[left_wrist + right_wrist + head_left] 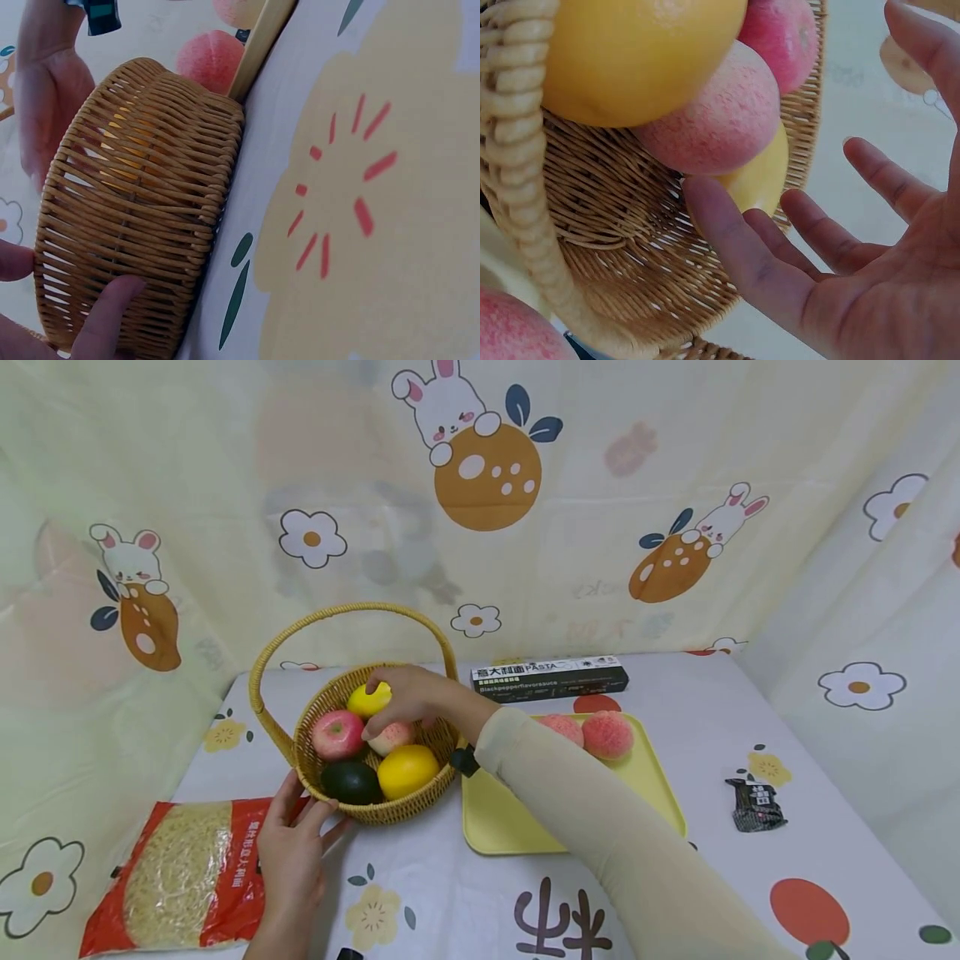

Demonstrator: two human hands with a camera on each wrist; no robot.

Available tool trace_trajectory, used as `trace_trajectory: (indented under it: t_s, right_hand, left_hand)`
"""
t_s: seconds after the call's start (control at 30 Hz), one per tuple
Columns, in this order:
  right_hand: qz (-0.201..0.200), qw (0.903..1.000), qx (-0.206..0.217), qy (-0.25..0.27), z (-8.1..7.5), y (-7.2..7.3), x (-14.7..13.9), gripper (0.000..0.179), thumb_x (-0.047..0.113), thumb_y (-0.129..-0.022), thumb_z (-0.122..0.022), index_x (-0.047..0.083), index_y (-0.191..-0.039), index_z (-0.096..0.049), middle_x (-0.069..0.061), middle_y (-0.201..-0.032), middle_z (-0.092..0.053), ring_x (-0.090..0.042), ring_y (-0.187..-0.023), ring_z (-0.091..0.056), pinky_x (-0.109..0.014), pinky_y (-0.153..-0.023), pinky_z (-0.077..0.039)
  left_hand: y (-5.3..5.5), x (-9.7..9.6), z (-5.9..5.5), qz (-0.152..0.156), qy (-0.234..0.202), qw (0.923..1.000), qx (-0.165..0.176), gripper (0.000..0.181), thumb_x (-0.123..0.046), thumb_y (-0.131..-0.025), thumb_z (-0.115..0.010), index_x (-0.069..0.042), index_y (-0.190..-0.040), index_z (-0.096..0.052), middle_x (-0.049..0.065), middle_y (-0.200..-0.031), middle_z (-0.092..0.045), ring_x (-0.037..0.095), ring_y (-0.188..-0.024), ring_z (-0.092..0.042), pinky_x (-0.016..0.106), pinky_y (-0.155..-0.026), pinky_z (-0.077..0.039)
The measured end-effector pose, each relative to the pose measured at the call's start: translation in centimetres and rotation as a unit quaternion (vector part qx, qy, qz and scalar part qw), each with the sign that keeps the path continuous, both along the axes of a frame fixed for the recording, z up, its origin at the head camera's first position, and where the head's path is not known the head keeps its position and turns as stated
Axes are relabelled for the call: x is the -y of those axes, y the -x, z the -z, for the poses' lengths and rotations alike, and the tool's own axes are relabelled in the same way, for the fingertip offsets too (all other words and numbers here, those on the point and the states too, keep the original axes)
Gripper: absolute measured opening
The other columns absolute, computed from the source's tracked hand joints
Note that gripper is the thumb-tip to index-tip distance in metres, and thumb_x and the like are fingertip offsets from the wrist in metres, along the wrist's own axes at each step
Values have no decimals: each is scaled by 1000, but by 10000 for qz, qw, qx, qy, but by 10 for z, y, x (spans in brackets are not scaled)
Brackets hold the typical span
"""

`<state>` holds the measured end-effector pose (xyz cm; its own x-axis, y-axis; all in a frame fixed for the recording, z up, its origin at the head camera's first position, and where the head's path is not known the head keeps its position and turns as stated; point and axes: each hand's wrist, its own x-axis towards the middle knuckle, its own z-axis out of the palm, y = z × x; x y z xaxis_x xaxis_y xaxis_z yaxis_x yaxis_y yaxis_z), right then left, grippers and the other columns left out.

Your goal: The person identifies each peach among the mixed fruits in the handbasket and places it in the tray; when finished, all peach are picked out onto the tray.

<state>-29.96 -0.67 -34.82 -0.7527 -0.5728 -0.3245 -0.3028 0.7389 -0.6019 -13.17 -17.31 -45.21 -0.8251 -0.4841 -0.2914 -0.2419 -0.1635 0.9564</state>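
Observation:
A round wicker basket (405,812) with a tall handle stands left of centre. Inside lie a pink apple (337,734), a peach (393,739), a dark green fruit (351,782), a yellow fruit (407,772) in front and another yellow fruit (367,700) at the back. My left hand (292,860) holds the basket at its near left side, the thumb (109,311) against the woven wall. My right hand (408,697) reaches over the fruit. In the right wrist view its fingers are spread and hold nothing, one fingertip (705,199) right by the peach.
A yellow tray (495,839) with two peaches (607,735) is right of the basket, partly behind my right sleeve. Behind it lies a black pasta box (551,681). A red-edged pasta bag (180,868) lies at front left, a small black packet (756,806) at right.

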Motion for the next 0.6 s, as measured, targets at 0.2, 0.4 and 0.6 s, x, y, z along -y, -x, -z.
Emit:
trace_trajectory:
  t_s: [0.2, 0.4, 0.6]
  right_hand:
    - [-122, 9996, -60, -247, 6, 4, 10, 77, 47, -82, -87, 26, -147, -53, -4, -151, -55, -23, -111, -61, -44, -83, -66]
    - [-67, 9982, -31, -595, 11, 7, 21, 76, 47, -82, -88, 26, -146, -55, -5, -149, -56, -22, -105, -61, -42, -85, -65]
    - [-21, 9973, 213, -696, 12, 7, 26, 81, 42, -82, -89, 29, -153, -52, -4, -158, -52, -23, -113, -58, -37, -88, -64]
  left_hand:
    - [1, 1, 0, 19, 62, 10000, 24, 77, -21, -101, -70, -35, -167, -32, 0, -170, -39, 26, -142, -52, 35, -88, -64]
    - [1, 1, 1, 2, 9, 10000, 54, 77, -19, -101, -70, -35, -167, -33, 0, -169, -40, 26, -142, -52, 35, -88, -64]
    - [0, 1, 1, 28, 17, 10000, 5, 77, -19, -101, -70, -34, -167, -32, 1, -169, -39, 27, -143, -52, 35, -88, -64]
